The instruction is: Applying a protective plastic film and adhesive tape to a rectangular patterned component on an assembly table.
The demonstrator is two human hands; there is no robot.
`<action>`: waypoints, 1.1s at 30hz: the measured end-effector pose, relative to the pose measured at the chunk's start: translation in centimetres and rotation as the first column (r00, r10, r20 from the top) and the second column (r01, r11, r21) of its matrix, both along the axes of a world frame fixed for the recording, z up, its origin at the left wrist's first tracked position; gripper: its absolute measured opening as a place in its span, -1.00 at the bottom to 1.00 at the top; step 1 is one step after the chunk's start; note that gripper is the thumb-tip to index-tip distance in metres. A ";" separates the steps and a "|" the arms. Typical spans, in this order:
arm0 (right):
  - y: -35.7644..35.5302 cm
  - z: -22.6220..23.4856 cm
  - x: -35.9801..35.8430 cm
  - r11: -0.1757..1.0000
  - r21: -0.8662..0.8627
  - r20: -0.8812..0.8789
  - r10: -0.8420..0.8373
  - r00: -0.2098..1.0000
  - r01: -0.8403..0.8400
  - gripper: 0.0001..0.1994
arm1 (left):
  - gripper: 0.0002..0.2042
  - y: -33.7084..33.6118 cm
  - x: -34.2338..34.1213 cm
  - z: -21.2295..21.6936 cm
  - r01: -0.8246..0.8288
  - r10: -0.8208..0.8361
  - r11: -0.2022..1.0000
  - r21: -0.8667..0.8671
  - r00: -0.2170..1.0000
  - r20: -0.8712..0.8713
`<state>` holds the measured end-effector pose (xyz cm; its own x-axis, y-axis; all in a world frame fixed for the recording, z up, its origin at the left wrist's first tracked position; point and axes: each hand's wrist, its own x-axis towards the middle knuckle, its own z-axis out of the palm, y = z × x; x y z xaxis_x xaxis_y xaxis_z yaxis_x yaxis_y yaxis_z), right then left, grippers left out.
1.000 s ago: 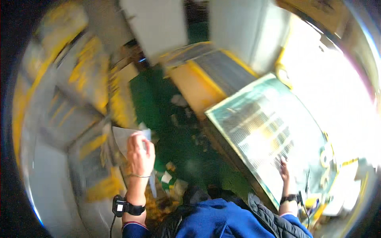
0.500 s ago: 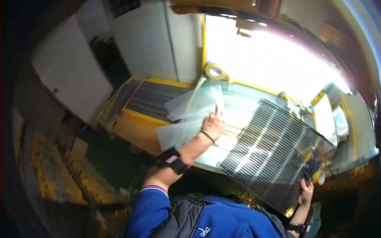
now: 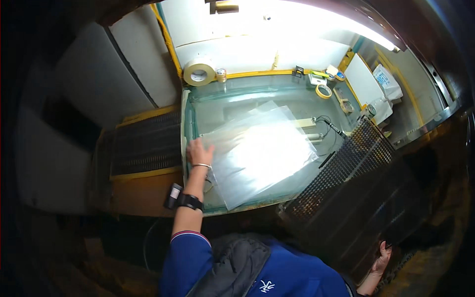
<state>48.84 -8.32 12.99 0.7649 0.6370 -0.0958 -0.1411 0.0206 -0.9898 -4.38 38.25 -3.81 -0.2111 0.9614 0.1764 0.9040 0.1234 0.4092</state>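
Your left hand (image 3: 199, 152) lies flat, fingers spread, on the left edge of the clear sheet (image 3: 260, 151), which is spread on the glass counter (image 3: 232, 96). Your right hand (image 3: 381, 258) grips the lower edge of the dark mesh lid (image 3: 356, 183); tape roll (image 3: 199, 72) at the counter's far-left corner

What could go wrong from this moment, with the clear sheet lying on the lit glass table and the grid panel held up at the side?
1. The left hand presses only one edge of the clear sheet; the loose rest might slide or crease.
2. The dark grid panel, held low by the right hand, stands tilted over the glass table; if it slips it may drop on the sheet.
3. Cables lie near the sheet's far corner and could snag it.
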 end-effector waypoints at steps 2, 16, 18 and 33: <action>0.2 0.1 -0.5 0.999 0.019 -0.011 0.031 0.999 -0.031 -0.47 | -0.17 1.2 -2.9 0.8 -0.072 0.077 0.996 -0.062 0.994 0.074; -0.6 -0.1 -1.5 0.998 -0.012 -0.029 -0.056 0.998 0.056 -0.44 | -0.53 3.3 9.3 1.4 0.043 -0.021 0.988 -0.150 0.989 0.145; -1.5 -0.5 -1.4 0.998 -0.028 -0.051 -0.052 0.997 0.051 -0.44 | -0.69 3.8 9.6 0.7 0.006 0.030 0.975 -0.224 0.987 0.156; -2.4 -1.8 -2.1 0.984 -0.067 0.049 -0.163 0.985 0.166 -0.53 | -0.61 3.5 9.4 -1.0 0.176 -0.173 0.984 -0.005 0.972 0.158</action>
